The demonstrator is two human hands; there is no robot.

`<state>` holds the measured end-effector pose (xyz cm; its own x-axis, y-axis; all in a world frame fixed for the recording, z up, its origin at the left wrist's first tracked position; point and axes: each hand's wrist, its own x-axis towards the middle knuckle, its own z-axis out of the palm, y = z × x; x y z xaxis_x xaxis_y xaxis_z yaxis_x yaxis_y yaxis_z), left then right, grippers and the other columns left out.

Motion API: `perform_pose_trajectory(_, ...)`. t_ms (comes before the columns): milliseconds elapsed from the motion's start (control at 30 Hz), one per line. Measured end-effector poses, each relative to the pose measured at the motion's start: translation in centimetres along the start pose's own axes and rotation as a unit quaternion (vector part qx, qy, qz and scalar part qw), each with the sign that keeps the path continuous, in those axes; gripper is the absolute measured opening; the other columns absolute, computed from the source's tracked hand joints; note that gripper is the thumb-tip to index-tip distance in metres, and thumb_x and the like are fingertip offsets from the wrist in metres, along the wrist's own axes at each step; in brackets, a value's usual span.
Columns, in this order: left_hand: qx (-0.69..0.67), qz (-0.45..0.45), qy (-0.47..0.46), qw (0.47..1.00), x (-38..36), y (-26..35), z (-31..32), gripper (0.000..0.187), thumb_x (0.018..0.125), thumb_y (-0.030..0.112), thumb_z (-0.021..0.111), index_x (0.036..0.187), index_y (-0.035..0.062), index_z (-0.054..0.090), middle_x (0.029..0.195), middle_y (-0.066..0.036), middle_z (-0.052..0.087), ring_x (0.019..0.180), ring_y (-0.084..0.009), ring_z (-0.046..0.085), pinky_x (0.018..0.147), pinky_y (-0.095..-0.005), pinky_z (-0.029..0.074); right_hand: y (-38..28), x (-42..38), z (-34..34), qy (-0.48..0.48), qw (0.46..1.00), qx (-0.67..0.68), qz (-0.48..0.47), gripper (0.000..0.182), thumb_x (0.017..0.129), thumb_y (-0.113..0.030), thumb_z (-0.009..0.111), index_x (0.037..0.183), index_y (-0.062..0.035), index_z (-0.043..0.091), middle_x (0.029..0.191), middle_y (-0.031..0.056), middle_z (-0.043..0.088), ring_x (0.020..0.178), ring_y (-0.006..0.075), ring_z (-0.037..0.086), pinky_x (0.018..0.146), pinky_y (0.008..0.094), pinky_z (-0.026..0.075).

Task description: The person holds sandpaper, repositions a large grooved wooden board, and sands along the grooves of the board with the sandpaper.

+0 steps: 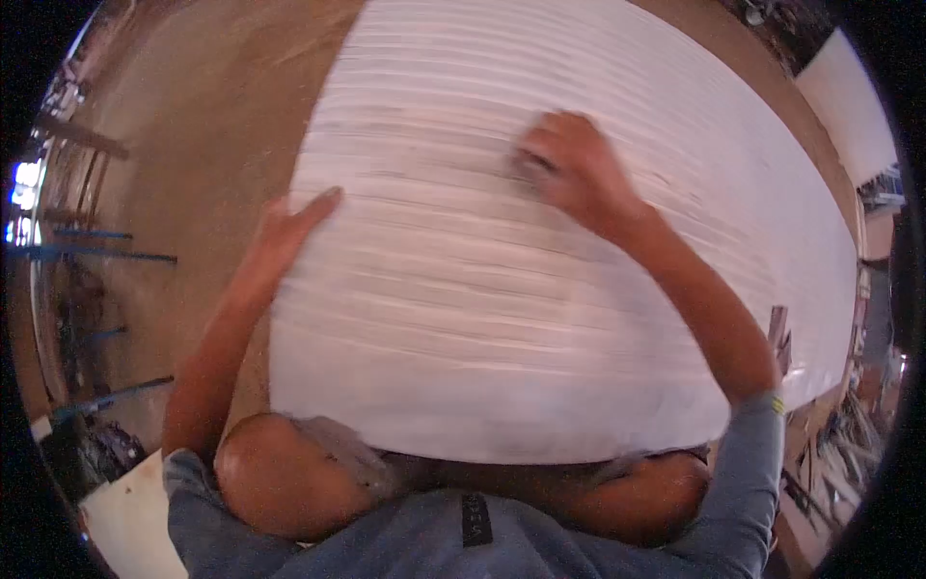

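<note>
A large white sheet with many thin, roughly parallel lines across it lies in front of my crossed legs. My left hand rests at the sheet's left edge, its thumb spread over the surface and the other fingers at or below the edge, partly hidden. Over the upper middle of the sheet, my right hand is curled and blurred by motion. Its fingers close round something small and dark at the fingertips, too blurred to make out.
Brown floor stretches to the left, with thin blue bars at the far left. A pale panel stands at the upper right. Scattered scraps lie at the lower right, and a small brown piece is by my right forearm.
</note>
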<state>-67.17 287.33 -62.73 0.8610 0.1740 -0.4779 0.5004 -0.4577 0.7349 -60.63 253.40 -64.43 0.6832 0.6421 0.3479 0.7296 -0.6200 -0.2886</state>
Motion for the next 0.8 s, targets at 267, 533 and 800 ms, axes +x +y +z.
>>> perform_pose_trajectory(267,-0.013,0.054,-0.06,0.997,2.3,-2.9,-2.4,0.071,0.08,0.044,0.076,0.127,-0.0044,0.055,0.105,-0.022,0.069,0.089,-0.0271,0.069,0.083,-0.0366,0.054,-5.1,8.5,5.0,-0.013,0.999,-0.035,-0.015,0.014,0.078,-0.001,0.062,0.092,-0.0048,0.061,0.091,0.0126,0.058,0.093,0.032,0.057,0.085,0.0436,0.047)
perform_pose_trajectory(533,-0.002,0.101,-0.029,0.994,2.7,-2.9,-3.0,0.072,0.075,0.046,0.08,0.12,-0.0077,0.059,0.104,-0.022,0.069,0.093,-0.0281,0.069,0.087,-0.039,0.053,-7.3,10.3,5.4,-0.035,0.997,-0.062,0.003,0.025,0.075,-0.003,0.063,0.1,-0.006,0.062,0.1,0.0147,0.06,0.102,0.0353,0.057,0.093,0.0467,0.046)
perform_pose_trajectory(800,-0.075,0.145,-0.06,0.985,3.2,-3.8,-2.8,0.073,0.073,0.044,0.083,0.117,-0.0091,0.059,0.107,-0.024,0.068,0.097,-0.0293,0.068,0.087,-0.0383,0.052,-8.6,12.9,5.8,-0.051,0.996,-0.07,0.022,0.023,0.071,-0.003,0.063,0.093,-0.007,0.059,0.095,0.0136,0.059,0.098,0.0353,0.058,0.088,0.0469,0.048)
